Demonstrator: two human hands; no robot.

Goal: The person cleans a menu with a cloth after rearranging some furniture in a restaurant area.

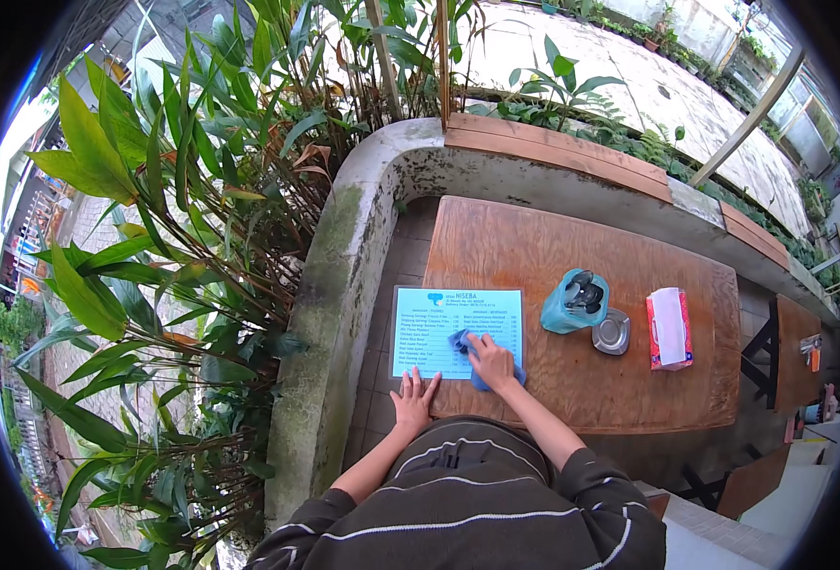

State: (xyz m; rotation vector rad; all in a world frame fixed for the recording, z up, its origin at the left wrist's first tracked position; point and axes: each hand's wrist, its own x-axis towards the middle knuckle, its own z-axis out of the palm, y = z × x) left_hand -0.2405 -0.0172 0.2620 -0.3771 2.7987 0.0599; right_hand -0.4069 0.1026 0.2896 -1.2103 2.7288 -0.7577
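Observation:
A light-blue laminated menu sheet bearing print lies at the near left corner of a brown wooden table, its left part jutting past the table's edge. My left hand rests with spread fingers on the sheet's lower edge and holds nothing. Bunched in the fingers of my right hand is a blue cloth, pressed on the right half of the sheet. Part of the cloth hangs below that hand, over the sheet's lower right corner.
Right of the sheet stand a teal container of spoons, a metal ashtray and a red tissue box. A low concrete wall with wooden seat planks bounds the table's left and far sides. Leafy plants crowd the left.

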